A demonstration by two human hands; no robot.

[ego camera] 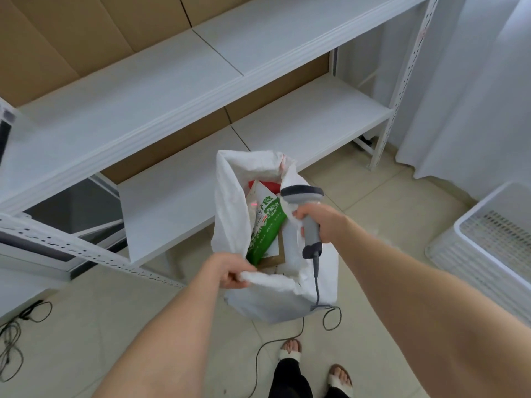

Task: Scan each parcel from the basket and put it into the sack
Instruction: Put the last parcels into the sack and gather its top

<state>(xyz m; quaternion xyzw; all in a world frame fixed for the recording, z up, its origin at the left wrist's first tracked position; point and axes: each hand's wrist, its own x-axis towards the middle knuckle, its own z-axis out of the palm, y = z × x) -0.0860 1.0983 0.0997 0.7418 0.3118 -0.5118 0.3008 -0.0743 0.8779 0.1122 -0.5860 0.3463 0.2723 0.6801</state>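
- Gripping near rim of white woven plastic sack [230, 202] with curled left hand [232, 271], mouth held open.
- Clasping grey corded handheld scanner [301, 193] in right hand [319, 222], over sack mouth.
- Green-and-white printed parcel [265, 228] inside sack.
- Likely between parcels; next calls for reaching right to white slatted plastic basket [488, 234].

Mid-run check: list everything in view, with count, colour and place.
sack: 1, white, floor centre, mouth open
green-and-white packet: 1, inside the sack
red parcel: 1, inside, far end
brown parcel: 1, inside, near end
scanner: 1, grey, over the sack mouth
scanner cable: 1, grey, down to floor
basket: 1, white, floor at right
shelving: 1, white, behind the sack
cardboard: several sheets, brown, behind the shelving
loose cables: black, floor at left
curtain: 1, white, far right
feet: 2, white sandals, bottom edge
left hand: grips the sack's near rim
right hand: grips the scanner handle
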